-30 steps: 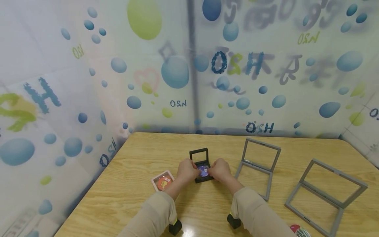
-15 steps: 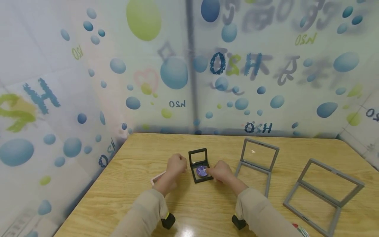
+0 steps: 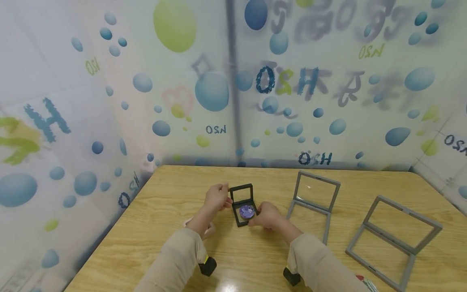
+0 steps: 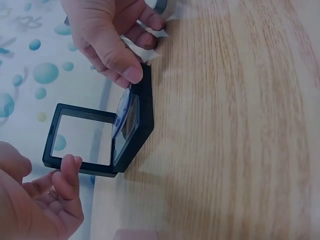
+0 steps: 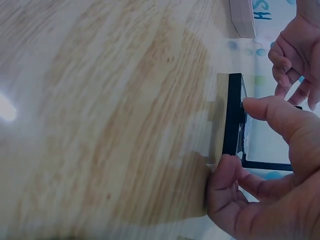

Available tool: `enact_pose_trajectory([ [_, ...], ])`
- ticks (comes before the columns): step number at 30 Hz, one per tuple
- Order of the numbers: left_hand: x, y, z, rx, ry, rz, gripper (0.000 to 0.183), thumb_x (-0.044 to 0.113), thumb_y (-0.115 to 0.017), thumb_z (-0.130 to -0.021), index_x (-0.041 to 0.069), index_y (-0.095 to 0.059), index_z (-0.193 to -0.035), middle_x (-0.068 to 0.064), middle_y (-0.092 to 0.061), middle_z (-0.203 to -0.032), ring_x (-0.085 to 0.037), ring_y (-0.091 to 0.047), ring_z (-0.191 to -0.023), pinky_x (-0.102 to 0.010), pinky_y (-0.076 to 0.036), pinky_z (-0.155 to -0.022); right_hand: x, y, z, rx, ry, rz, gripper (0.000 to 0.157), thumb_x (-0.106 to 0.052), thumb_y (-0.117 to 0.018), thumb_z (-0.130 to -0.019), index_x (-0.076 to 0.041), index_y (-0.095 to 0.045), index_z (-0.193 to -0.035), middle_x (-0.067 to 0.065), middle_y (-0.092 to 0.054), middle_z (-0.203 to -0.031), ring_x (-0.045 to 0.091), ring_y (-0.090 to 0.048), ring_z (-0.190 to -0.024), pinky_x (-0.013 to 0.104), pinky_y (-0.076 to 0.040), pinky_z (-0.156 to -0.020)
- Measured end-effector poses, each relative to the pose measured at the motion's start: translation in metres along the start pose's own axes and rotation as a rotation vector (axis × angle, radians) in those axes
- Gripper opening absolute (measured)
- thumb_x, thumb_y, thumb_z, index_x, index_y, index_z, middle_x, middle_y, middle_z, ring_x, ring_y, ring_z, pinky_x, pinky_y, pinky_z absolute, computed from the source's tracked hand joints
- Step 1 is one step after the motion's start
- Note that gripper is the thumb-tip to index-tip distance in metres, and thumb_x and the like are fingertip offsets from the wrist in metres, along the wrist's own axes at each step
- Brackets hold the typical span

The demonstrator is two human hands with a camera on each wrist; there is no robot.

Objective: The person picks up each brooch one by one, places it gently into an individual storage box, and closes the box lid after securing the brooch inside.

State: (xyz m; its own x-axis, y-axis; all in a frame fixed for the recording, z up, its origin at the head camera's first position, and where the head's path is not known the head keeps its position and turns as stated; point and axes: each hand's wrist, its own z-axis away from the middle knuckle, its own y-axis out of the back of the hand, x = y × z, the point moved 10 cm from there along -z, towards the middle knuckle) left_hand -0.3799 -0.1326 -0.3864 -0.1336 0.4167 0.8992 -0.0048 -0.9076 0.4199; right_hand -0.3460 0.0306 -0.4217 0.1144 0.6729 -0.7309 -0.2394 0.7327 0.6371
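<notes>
A small black display frame (image 3: 238, 224) with clear windows stands hinged open on the table, its lid upright. On its lower half lies a round purple badge (image 3: 247, 212). My right hand (image 3: 269, 215) grips the right edge of that lower half, thumb on top and fingers at the side, as the right wrist view shows. At the lid's left edge is my left hand (image 3: 217, 198); its loosely bent fingers (image 4: 70, 170) touch or nearly touch the lid, with the thumb apart from it.
Two larger grey frames, one middle right (image 3: 328, 227) and one far right (image 3: 411, 263), stand hinged open. A pale pink box (image 3: 209, 231) is partly hidden behind my left forearm. A red, green and white piece (image 3: 366, 282) shows at the bottom edge. A printed curtain hangs behind the table (image 3: 175, 182).
Both hands let go of the purple badge inside the black frame. My left hand moved left, then up to the lid's edge; my right hand shifted to the base's right edge.
</notes>
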Motion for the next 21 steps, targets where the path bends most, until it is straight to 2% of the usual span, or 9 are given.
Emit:
enact_pose_trajectory([
  [4,0.0017,-0.0008,-0.0002,-0.004,-0.019,-0.001,0.047,0.032,-0.038,-0.097,-0.003,-0.046,-0.126,-0.012,-0.064,-0.070,-0.014,-0.057,-0.049,-0.021,-0.041,-0.043,0.0014,-0.0003,-0.0005,0.006,-0.004,-0.012,0.044,-0.013,-0.078,-0.065,0.003,-0.050,-0.096,0.008,-0.051,-0.076,0.012,-0.041,-0.048,0.021,-0.033,-0.041],
  [12,0.0009,-0.0031,0.0000,-0.020,-0.022,0.024,0.046,0.033,-0.042,-0.095,-0.007,-0.051,-0.117,-0.013,-0.065,-0.070,-0.018,-0.059,-0.051,-0.024,-0.046,-0.048,0.0000,0.0002,0.0002,0.018,0.010,0.004,0.045,-0.010,-0.078,-0.064,0.004,-0.050,-0.098,0.010,-0.052,-0.079,0.013,-0.043,-0.048,0.022,-0.036,-0.041],
  [17,0.0006,-0.0055,0.0012,-0.037,-0.027,0.066,0.044,0.030,-0.044,-0.095,-0.009,-0.052,-0.113,-0.015,-0.064,-0.070,-0.015,-0.057,-0.048,-0.020,-0.044,-0.045,-0.0018,0.0012,0.0012,0.046,0.029,0.023,0.046,-0.008,-0.078,-0.064,0.004,-0.051,-0.099,0.010,-0.053,-0.079,0.015,-0.047,-0.050,0.024,-0.040,-0.043],
  [21,0.0004,-0.0056,0.0019,-0.038,-0.027,0.068,0.041,0.028,-0.044,-0.095,-0.009,-0.053,-0.109,-0.016,-0.064,-0.070,-0.018,-0.059,-0.050,-0.019,-0.042,-0.044,-0.0035,0.0021,0.0030,0.064,0.040,0.032,0.047,-0.009,-0.078,-0.064,0.005,-0.051,-0.099,0.010,-0.052,-0.078,0.015,-0.046,-0.050,0.024,-0.038,-0.043],
])
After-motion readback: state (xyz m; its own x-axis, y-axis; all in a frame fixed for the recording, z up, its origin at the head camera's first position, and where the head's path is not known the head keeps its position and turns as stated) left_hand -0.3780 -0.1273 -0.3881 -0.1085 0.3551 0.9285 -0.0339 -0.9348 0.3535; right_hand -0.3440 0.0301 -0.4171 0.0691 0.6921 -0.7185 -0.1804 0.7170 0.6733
